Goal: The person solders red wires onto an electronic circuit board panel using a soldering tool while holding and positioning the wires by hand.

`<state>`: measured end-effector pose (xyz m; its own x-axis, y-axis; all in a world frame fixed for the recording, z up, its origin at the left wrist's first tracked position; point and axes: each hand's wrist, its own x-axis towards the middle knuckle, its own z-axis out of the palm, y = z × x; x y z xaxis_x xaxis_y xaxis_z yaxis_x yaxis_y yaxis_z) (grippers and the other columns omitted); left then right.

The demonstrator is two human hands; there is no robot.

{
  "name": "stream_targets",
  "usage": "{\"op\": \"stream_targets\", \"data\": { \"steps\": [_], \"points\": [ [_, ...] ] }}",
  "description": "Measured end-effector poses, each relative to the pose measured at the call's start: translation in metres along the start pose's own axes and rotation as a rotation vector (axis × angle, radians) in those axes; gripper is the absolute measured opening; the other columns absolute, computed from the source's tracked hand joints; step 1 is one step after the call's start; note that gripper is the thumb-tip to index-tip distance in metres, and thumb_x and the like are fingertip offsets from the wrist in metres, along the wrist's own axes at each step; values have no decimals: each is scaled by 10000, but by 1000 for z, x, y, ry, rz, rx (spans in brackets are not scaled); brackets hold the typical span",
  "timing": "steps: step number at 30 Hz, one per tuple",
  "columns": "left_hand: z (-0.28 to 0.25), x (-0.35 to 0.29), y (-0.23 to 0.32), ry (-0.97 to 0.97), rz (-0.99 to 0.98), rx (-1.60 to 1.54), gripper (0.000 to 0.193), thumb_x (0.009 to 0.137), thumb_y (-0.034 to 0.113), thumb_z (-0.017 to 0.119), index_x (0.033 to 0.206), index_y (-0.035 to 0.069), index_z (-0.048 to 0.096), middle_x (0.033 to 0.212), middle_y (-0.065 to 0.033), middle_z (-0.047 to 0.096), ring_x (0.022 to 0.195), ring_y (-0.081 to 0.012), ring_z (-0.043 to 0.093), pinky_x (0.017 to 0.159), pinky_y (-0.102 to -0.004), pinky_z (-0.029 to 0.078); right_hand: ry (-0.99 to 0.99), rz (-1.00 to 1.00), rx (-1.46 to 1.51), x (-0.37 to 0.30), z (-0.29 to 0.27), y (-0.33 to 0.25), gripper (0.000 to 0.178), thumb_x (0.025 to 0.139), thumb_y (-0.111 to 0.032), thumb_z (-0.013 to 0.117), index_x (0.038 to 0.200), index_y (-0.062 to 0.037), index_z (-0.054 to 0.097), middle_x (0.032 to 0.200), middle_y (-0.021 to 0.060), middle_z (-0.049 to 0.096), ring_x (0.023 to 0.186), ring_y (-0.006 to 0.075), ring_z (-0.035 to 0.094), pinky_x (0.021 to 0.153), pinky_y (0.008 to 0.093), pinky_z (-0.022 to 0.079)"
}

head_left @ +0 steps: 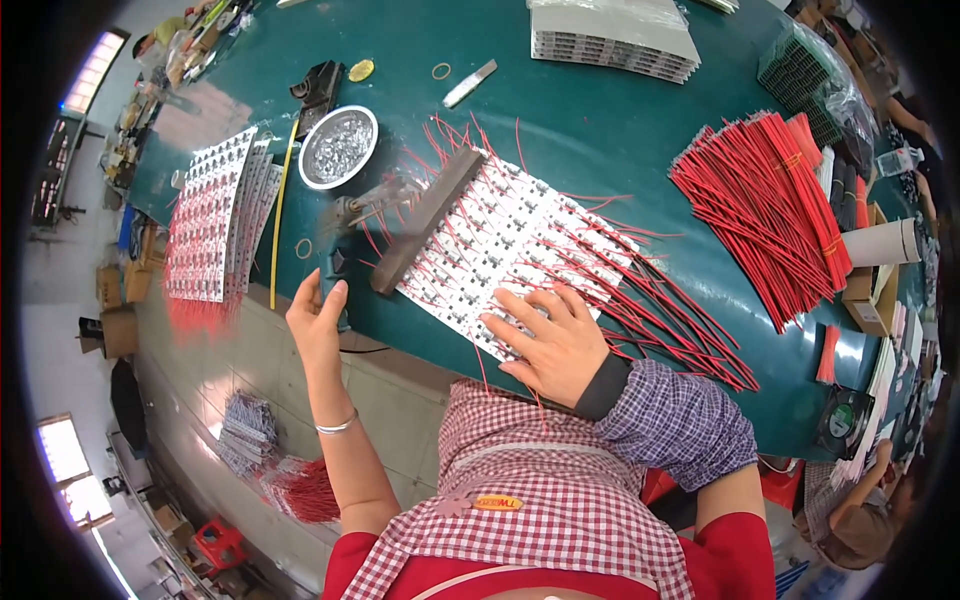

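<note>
on the checked red and white apron point(560, 545), an oval orange badge point(498, 503) carries a few letters. the right hand point(548, 345) lies on the white board point(525, 215), palm down, with its fingers spread apart, and it grips nothing. the left hand point(322, 310) is raised near the table edge, its thumb and fingertips a little apart; whether it touches the dark object beside it, i cannot tell. the board is flat on the smooth green table point(600, 130), in front of the person, with a straight dark bar point(430, 220) across its left end. thin red wires point(690, 330) extend from its right side. the round bowl point(374, 142) contains shiny, crumpled-looking material.
</note>
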<state>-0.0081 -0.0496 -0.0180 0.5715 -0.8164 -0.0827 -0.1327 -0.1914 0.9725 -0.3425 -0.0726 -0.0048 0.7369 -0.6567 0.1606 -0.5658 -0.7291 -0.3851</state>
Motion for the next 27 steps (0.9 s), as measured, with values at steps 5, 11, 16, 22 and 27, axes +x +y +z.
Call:
{"op": "stream_targets", "data": {
  "steps": [5,11,16,22,27],
  "points": [
    [4,-11,3,-27,22,3,433,917,43,728,1290,-121,583,1063,-59,693,917,-90,631,821,-218,494,-54,9,-26,2,3,-2,676,830,-396,742,1437,-196,522,1564,21,432,1245,266,466,1139,506,301],
    [15,-23,7,30,9,-57,419,910,40,725,1282,-105,597,972,-27,686,832,-68,610,737,-204,473,-32,-43,4,0,2,1,666,824,-334,757,1432,-190,526,1558,31,437,1283,269,460,1150,524,294],
    [20,-33,9,64,-71,-187,415,894,78,739,1251,-87,608,804,3,605,647,-59,522,560,-212,369,10,19,60,-5,1,0,640,860,-290,737,1430,-108,511,1544,67,451,1316,273,469,1138,496,326],
    [19,-40,6,0,-138,-293,417,891,78,728,1247,-86,584,840,-26,624,648,-80,553,566,-223,419,58,7,0,-3,3,-6,629,828,-269,757,1400,-116,544,1495,66,491,1286,271,486,1108,481,354],
    [19,-49,6,-88,-178,-386,350,914,103,700,1207,-61,600,880,-54,644,667,-101,574,566,-232,433,101,3,135,-10,6,-16,513,777,-228,788,1242,-93,616,1283,87,584,1176,272,541,1022,452,413]
  ]
}}
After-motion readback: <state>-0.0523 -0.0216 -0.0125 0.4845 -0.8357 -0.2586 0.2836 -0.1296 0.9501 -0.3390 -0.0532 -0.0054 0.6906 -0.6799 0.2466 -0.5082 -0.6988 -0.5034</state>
